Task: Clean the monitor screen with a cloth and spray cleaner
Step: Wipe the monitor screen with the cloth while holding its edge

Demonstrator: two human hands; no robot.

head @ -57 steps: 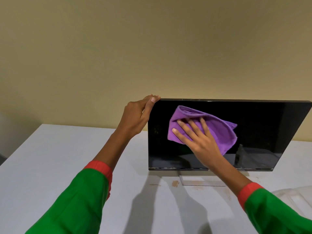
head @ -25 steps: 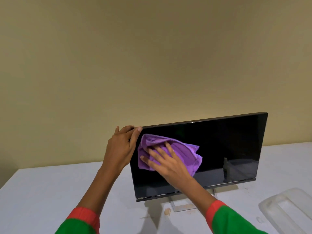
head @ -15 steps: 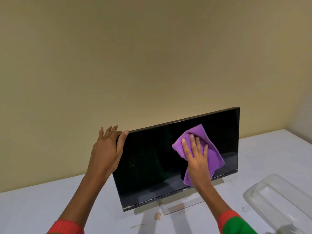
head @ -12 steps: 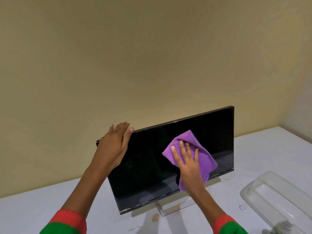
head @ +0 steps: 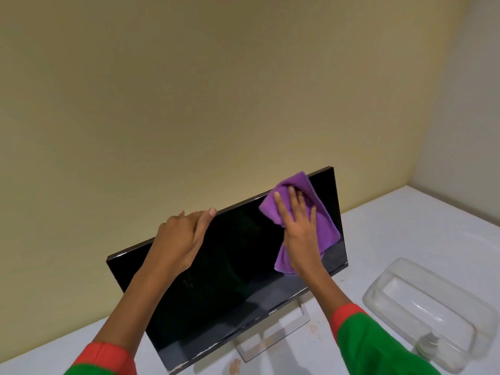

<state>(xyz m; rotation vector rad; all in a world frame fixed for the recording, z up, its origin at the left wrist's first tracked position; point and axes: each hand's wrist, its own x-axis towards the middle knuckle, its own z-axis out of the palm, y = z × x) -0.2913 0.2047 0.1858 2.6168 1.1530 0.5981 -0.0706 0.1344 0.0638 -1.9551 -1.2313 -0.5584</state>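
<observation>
A black flat monitor stands on a silver stand on the white table, its screen dark. My right hand lies flat with spread fingers on a purple cloth, pressing it against the screen's upper right part, close to the top edge. My left hand grips the monitor's top edge near its middle, fingers over the back, thumb along the rim. No spray bottle can be made out with certainty.
A clear plastic tray lies on the white table to the right of the monitor, with a small round cap-like object at its near end. A beige wall rises right behind the monitor.
My right hand has slid the purple cloth from the screen's middle up to the upper right corner. My left hand has shifted rightward along the top edge. The view has swung.
</observation>
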